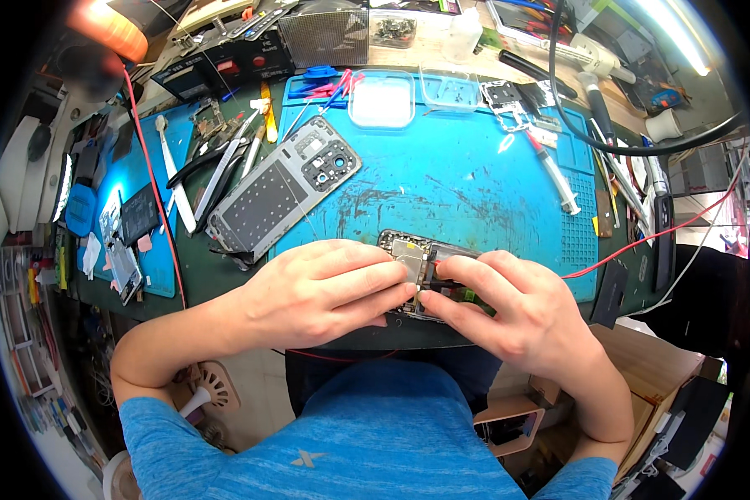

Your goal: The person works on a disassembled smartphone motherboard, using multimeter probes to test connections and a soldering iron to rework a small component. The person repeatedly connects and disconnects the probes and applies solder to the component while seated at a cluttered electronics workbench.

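An opened smartphone lies at the front edge of the blue work mat, its circuit board and inner parts bare. My left hand grips its left side, with the fingers close together over the board. From the right, my right hand bends over the phone, closed on its middle, index finger and thumb near a strip across the board. Whether a small part is between those fingertips is hidden. Left of the phone, a detached grey back cover with camera openings lies at a slant.
The blue mat bears a clear plastic box at the back and a syringe at the right. Tweezers and pliers lie left, near phone parts. A black cable loops across the upper right; red wires run there too.
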`<state>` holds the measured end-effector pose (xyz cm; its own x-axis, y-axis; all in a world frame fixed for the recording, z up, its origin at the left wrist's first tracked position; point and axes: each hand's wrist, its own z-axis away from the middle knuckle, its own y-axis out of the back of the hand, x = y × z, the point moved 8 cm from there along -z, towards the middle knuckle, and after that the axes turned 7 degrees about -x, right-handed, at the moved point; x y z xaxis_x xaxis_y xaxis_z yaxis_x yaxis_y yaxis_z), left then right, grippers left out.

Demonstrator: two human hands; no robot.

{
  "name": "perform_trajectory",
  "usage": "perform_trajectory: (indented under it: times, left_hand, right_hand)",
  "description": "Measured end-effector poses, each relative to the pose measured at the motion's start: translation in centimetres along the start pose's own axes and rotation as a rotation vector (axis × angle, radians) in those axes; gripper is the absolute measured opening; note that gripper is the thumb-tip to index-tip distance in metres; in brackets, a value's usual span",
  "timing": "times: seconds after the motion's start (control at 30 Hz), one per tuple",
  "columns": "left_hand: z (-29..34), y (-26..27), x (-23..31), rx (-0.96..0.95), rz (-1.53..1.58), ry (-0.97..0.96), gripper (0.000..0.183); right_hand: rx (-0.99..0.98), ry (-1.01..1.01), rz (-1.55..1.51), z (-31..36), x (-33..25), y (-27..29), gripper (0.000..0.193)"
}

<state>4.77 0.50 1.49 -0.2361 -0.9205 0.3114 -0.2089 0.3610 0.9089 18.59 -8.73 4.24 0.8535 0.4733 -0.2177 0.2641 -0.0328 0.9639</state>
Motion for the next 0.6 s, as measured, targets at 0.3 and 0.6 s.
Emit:
perform_trajectory:
  times: [0.3,0.6]
  left_hand:
    - [0.0,0.0,-0.2,0.014,0.024,-0.006,0.051]
    - [-0.1,-0.1,-0.2,0.02,0.022,-0.01,0.051]
  right_hand:
    - [-0.048,-0.017,-0.028,-0.4,-0.1,0.2,0.034]
    - [-0.102,-0.04,-0.027,-1.1,-0.3,0.6,0.035]
